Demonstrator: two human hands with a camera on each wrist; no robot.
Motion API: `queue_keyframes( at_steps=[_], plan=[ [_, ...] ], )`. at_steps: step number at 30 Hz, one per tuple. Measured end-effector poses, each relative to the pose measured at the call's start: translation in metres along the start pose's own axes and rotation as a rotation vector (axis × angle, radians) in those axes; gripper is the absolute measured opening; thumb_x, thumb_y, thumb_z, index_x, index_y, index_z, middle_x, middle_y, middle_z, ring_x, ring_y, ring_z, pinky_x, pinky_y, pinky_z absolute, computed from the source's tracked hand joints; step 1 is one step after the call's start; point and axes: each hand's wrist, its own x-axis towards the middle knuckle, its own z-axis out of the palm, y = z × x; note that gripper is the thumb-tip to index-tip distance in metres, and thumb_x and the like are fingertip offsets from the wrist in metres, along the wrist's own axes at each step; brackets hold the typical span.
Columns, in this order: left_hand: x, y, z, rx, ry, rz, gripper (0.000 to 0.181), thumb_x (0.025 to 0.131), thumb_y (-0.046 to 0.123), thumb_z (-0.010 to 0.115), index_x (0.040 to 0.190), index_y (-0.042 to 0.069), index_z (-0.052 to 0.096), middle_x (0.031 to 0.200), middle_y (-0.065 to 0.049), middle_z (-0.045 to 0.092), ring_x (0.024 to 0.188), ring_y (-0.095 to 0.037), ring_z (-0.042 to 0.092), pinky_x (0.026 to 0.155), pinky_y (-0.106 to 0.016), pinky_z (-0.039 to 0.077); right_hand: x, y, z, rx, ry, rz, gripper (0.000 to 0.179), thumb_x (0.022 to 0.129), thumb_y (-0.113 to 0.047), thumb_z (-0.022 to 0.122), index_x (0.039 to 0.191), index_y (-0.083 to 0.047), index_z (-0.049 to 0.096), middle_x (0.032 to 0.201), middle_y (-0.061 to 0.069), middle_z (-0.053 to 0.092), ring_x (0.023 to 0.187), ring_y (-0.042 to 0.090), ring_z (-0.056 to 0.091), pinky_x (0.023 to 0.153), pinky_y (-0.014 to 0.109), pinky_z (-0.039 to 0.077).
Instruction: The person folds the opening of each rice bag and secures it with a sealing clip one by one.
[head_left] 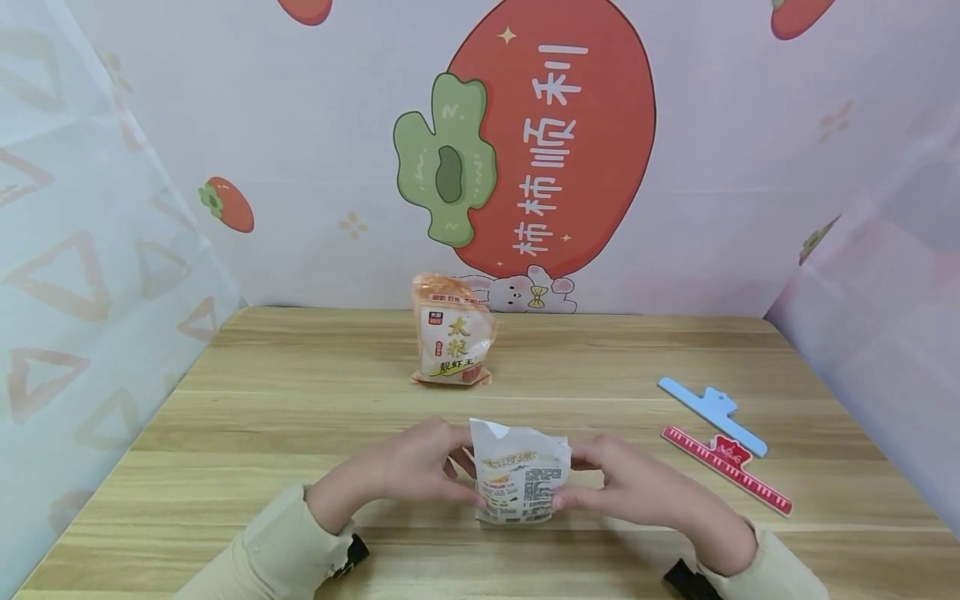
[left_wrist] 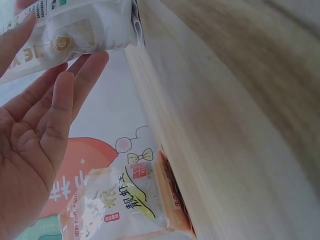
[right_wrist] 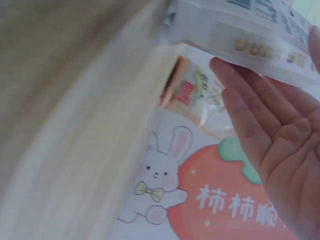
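A small white printed packet (head_left: 521, 479) stands upright near the front of the wooden table, between both hands. On its left edge my left hand (head_left: 412, 465) holds it, thumb at the front and fingers behind. The right hand (head_left: 637, 482) grips the opposite edge the same way. Seen from the left wrist, the packet (left_wrist: 100, 27) has a folded end close to the tabletop, and the fingertips lie against its back. From the right wrist, the fingers of the right hand (right_wrist: 282, 135) also reach behind the packet (right_wrist: 215, 27).
Farther back on the table (head_left: 315, 358) stands an orange and white bag (head_left: 454, 342) with printed characters. To the right lie a light blue bag clip (head_left: 712, 414) and a red bag clip (head_left: 727, 469). A patterned backdrop (head_left: 322, 108) rises behind the table.
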Motion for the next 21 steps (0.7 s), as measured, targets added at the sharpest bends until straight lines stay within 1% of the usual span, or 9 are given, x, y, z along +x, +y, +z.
queue_keyframes(
  at_steps=[2,5,7,10,13,15,18,21],
  plan=[
    [0.000,0.000,0.000,-0.003,0.004,0.000,0.040,0.082,0.022,0.082,0.118,0.014,0.067,0.114,-0.003,0.074,0.093,-0.002,0.070,0.074,-0.017,0.055,0.000,-0.004,-0.002,-0.009,0.042,-0.032,0.043,0.095,-0.031,0.067,0.133,-0.011,0.061,0.128,0.004,0.069,0.113,0.011,0.065,0.093,0.036,0.056],
    [-0.001,0.000,-0.001,-0.009,0.010,-0.007,0.039,0.082,0.023,0.083,0.117,0.013,0.067,0.113,-0.003,0.074,0.092,-0.002,0.070,0.074,-0.018,0.055,0.001,-0.011,-0.006,-0.032,0.128,-0.081,0.043,0.095,-0.023,0.068,0.137,-0.015,0.058,0.132,0.004,0.066,0.115,0.012,0.064,0.092,0.035,0.057],
    [-0.001,0.000,-0.001,-0.014,0.012,-0.018,0.039,0.082,0.023,0.083,0.117,0.013,0.067,0.113,-0.003,0.074,0.092,-0.003,0.070,0.074,-0.018,0.055,0.003,-0.015,-0.007,-0.031,0.188,-0.136,0.044,0.094,-0.016,0.068,0.137,-0.015,0.058,0.132,0.005,0.066,0.116,0.012,0.064,0.091,0.036,0.057],
    [-0.001,0.001,-0.001,-0.021,0.011,-0.035,0.039,0.082,0.023,0.083,0.117,0.013,0.067,0.113,-0.002,0.074,0.092,-0.004,0.070,0.074,-0.018,0.055,0.007,-0.018,-0.007,-0.011,0.273,-0.240,0.042,0.092,-0.005,0.067,0.133,-0.012,0.061,0.129,0.009,0.067,0.114,0.012,0.066,0.089,0.034,0.058],
    [-0.001,0.000,-0.001,-0.024,0.007,-0.043,0.040,0.082,0.023,0.083,0.117,0.014,0.067,0.113,-0.002,0.074,0.093,-0.004,0.070,0.075,-0.018,0.055,0.012,-0.021,-0.005,0.010,0.349,-0.346,0.040,0.089,0.005,0.066,0.127,-0.009,0.064,0.122,0.012,0.070,0.109,0.011,0.068,0.086,0.031,0.058],
    [-0.001,0.000,-0.001,-0.021,0.005,-0.042,0.040,0.082,0.023,0.083,0.118,0.014,0.067,0.114,-0.002,0.073,0.093,-0.004,0.070,0.075,-0.018,0.055,0.015,-0.022,-0.003,0.021,0.394,-0.385,0.039,0.088,0.008,0.066,0.123,-0.009,0.066,0.117,0.010,0.072,0.106,0.009,0.069,0.085,0.029,0.058],
    [0.000,-0.001,-0.001,-0.002,0.002,-0.030,0.041,0.083,0.024,0.082,0.119,0.014,0.066,0.114,-0.003,0.073,0.093,-0.004,0.070,0.075,-0.018,0.055,0.020,-0.024,-0.001,0.037,0.448,-0.439,0.037,0.085,0.012,0.067,0.117,-0.007,0.069,0.109,0.010,0.074,0.099,0.009,0.070,0.081,0.027,0.059],
    [0.001,0.000,-0.001,0.020,-0.005,-0.019,0.042,0.084,0.025,0.081,0.121,0.014,0.066,0.114,-0.002,0.073,0.093,-0.004,0.070,0.075,-0.018,0.055,0.024,-0.026,0.001,0.068,0.479,-0.462,0.033,0.084,0.013,0.068,0.111,-0.006,0.071,0.103,0.009,0.075,0.091,0.009,0.070,0.078,0.025,0.059]
  ],
)
